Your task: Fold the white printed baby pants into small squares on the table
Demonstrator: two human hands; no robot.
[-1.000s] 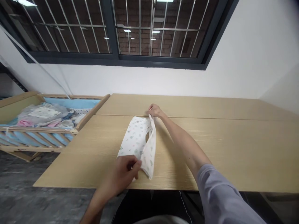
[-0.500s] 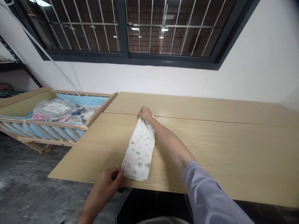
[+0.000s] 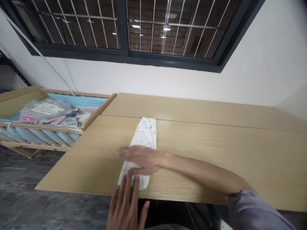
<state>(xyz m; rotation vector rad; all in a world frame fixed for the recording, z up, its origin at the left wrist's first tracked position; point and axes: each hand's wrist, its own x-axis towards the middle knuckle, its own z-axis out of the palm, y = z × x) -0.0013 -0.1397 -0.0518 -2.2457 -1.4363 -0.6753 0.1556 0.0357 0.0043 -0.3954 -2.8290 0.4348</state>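
White printed cloth (image 3: 145, 134) lies on the table (image 3: 216, 143), a slatted crib (image 3: 99, 111) at its ten o'clock, a barred window (image 3: 124, 25) at twelve. The right hand (image 3: 145, 158) (blurred), flat and grasping nothing, hides the cloth's middle; the left hand (image 3: 126, 204), spread and empty, overlaps its six-o'clock end.

No legible text, label, brand, number or sign in view.
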